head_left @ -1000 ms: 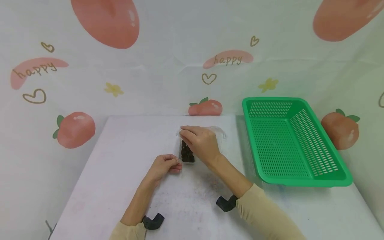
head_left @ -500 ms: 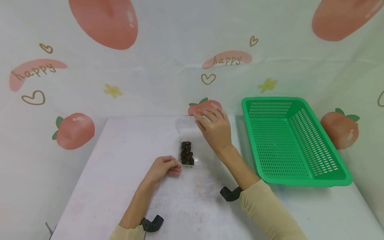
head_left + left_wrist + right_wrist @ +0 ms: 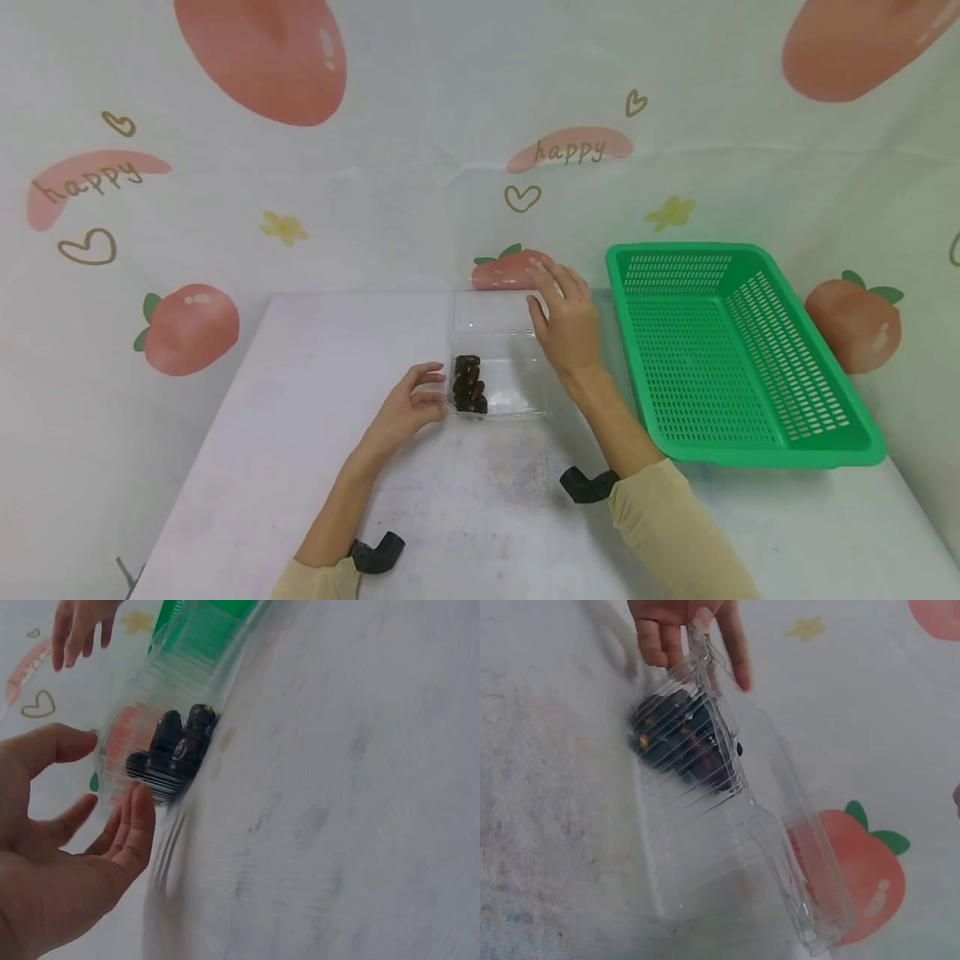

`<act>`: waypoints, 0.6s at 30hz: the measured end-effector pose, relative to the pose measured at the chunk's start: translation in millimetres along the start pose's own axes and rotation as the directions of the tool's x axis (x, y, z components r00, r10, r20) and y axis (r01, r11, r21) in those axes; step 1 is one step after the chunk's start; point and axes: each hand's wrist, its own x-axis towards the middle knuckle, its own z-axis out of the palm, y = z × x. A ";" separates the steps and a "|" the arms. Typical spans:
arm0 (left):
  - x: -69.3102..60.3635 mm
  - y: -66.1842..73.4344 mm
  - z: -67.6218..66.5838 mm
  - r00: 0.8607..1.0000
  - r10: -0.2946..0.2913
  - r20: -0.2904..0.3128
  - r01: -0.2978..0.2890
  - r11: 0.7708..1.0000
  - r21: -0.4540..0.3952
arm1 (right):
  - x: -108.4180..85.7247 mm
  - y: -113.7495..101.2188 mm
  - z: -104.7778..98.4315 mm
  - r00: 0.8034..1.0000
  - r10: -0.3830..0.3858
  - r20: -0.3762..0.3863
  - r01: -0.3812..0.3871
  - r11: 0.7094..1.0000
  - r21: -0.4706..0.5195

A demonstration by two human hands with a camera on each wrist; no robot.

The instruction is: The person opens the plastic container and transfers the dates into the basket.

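Observation:
A clear plastic clamshell box (image 3: 516, 387) stands on the table with its lid (image 3: 491, 312) raised at the back. Dark brown, glossy fruits that look like dates (image 3: 468, 385) are heaped at its left end. Beside that end is my left hand (image 3: 401, 412), thumb and fingers parted; the left wrist view shows its fingertips close to the wall, and contact is hard to tell. My right hand (image 3: 572, 325) hovers by the lid's right side with loosely extended fingers, holding nothing. In the right wrist view, the dates (image 3: 176, 746) show through the ribbed plastic.
A green slotted plastic basket (image 3: 750, 456) stands to the right of the box, near my right forearm. The white table (image 3: 322, 350) ends at a printed cloth backdrop (image 3: 390, 167). Black curved pieces (image 3: 378, 553) are worn on both wrists.
My right hand has moved off the box, back and to the right, as the lid swung up and the dates came into view. My left fingers have spread from a pinch at the box's edge.

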 end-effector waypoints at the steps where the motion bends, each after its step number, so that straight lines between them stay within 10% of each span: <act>1: 1.0 0.1 -0.7 1.000 0.021 0.012 -0.021 1.000 0.014 | -1.1 0.7 0.1 1.000 0.005 0.002 -0.005 1.000 0.013; 11: 11.4 1.1 -3.5 0.993 0.050 0.105 -0.072 0.974 0.214 | -17.0 0.3 -0.6 0.991 0.079 0.112 -0.098 0.980 0.176; 18: 20.6 1.1 -2.0 0.982 0.072 0.172 -0.114 0.963 0.246 | -30.3 -2.8 -0.3 0.959 0.122 0.257 -0.209 0.914 0.348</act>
